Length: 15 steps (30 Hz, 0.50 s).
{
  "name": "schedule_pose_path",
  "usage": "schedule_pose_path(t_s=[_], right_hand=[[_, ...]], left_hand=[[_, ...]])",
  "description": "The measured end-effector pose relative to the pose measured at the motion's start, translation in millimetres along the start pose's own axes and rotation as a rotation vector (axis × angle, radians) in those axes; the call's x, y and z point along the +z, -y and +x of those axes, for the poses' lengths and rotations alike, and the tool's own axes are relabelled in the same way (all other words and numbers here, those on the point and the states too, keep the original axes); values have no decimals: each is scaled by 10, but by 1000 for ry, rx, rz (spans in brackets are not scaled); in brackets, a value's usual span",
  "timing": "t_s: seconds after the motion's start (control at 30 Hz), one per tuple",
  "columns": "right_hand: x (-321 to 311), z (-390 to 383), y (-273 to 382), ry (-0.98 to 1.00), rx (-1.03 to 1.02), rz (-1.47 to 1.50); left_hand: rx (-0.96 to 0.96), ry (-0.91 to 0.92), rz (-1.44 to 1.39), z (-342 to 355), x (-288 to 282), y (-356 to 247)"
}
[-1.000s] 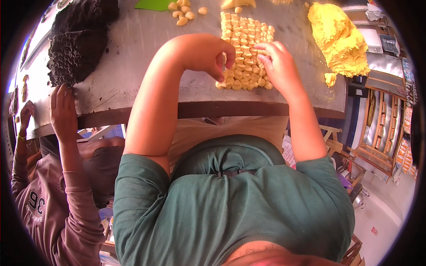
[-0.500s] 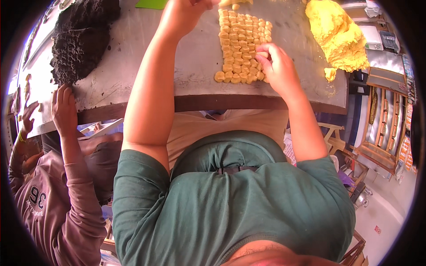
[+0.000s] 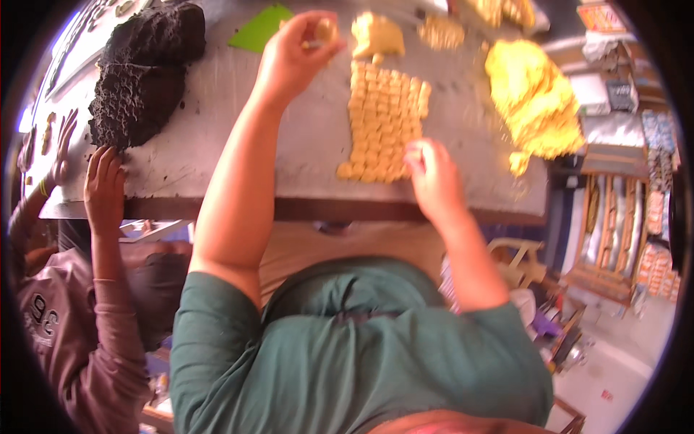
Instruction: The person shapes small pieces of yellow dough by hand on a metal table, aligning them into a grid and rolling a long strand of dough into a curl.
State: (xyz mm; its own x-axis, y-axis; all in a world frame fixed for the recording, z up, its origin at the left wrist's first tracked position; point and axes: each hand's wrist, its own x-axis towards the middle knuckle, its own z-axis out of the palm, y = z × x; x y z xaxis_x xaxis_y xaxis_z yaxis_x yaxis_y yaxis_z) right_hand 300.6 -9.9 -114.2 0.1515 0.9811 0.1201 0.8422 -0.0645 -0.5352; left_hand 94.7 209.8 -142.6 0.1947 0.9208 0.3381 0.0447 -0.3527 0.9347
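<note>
Pale yellow dough balls lie in tight rows on the metal table, forming a long block in front of me. My left hand is raised beyond the block's far left corner, its fingers curled around a round dough ball. My right hand is at the block's near right edge, thumb and fingertips pinched together against the outermost balls; whatever is between them is hidden. A smooth lump of yellow dough sits just past the block's far end, with a small piece beside it.
Crumbly yellow dough is heaped at the right, a small bit near it. Black dough is piled at the left, where a co-worker's hand touches the table edge. A green sheet and a flat yellow patch lie farther back.
The view has shifted, so more of the far table shows, including the dough lump and green sheet. My right hand has slid slightly nearer along the block's right edge. My left hand stays raised.
</note>
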Motion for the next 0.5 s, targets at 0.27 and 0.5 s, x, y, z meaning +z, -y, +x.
schedule_pose_path(t_s=[0.27,0.5], right_hand=[[35,-65,-5,-2,-26,-69],[-39,-187,70,45,-9,34]], left_hand=[[-97,110,-208,-23,4,-71],[-78,72,-407,30,24,129]])
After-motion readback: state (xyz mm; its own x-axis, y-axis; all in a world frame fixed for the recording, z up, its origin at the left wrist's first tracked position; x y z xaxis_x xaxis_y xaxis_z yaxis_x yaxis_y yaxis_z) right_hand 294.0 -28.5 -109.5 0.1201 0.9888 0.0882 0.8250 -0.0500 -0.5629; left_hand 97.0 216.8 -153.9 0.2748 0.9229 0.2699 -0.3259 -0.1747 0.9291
